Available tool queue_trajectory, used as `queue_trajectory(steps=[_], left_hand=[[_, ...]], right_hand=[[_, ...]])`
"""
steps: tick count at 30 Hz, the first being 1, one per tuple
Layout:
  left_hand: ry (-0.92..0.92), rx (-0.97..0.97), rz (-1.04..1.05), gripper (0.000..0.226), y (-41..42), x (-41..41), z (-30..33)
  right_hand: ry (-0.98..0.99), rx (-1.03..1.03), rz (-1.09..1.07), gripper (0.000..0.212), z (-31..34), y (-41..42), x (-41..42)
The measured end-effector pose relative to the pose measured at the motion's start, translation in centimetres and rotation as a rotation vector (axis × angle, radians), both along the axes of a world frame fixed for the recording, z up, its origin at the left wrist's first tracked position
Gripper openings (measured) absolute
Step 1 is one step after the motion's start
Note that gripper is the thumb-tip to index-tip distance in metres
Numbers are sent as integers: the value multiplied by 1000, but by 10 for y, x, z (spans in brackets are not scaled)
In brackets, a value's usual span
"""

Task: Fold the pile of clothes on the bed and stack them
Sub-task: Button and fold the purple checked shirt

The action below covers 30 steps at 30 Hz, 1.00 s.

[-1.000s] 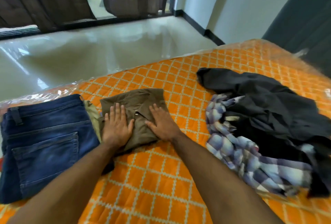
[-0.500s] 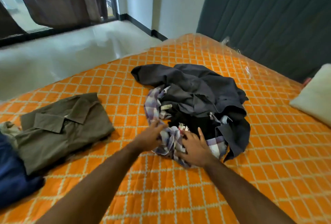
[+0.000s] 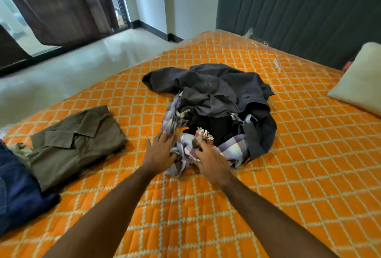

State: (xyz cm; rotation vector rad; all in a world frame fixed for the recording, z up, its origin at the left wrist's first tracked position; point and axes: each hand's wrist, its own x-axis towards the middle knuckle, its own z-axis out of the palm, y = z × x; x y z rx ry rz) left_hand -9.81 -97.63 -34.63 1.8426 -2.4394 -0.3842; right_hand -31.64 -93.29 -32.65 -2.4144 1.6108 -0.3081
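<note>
Plaid shirt point(image 3: 231, 148) is being gathered from the pile point(image 3: 216, 101) by left hand point(image 3: 159, 150) and right hand point(image 3: 210, 161), fingers curled into it; lifting clear is called for next.

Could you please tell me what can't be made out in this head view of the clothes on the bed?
- Jeans: cut off by the left edge; only part shows.
- Black garment: mostly buried under the grey garment in the pile.
- Plaid shirt: bunched, its shape unreadable.
- Left hand and right hand: fingertips sunk in the plaid cloth.
- Pillow: cut off by the right edge.
</note>
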Motion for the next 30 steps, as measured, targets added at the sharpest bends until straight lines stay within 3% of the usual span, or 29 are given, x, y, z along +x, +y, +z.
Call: queue_trajectory(steps=[3,6,8,11,13,15,16,18,21,23,25,30], left_hand=[[-123,-112,-237,60,23,23,18],[-107,-36,-287,55,43,34,40],[134,140,-148,53,63,39,51],[741,336,158,46,103,46,61],[1096,459,327,44,131,50,68],[1321,620,358,79,158,53,74],[1374,652,349,80,171,54,78],[1475,605,341,54,196,51,89],[1535,355,419,28,231,33,112],[1512,177,466,34,244,29,126],[1619,166,475,31,256,30,151],[1819,252,134,31,288,18,234]], right_hand=[[-137,194,-123,32,14,26,8],[-632,518,-422,42,28,41,20],[-862,627,-470,35,36,62,39],[-1066,657,-409,47,46,101,73],[-1163,617,-340,37,51,116,90],[-1234,598,-254,30,58,129,102],[-1258,607,-222,36,62,134,106],[-1312,672,-185,59,71,152,110],[-1369,876,-75,58,88,199,92],[-1377,1040,-13,56,91,224,70],[-1366,1161,-21,51,91,241,51],[-1333,984,-300,53,106,247,32]])
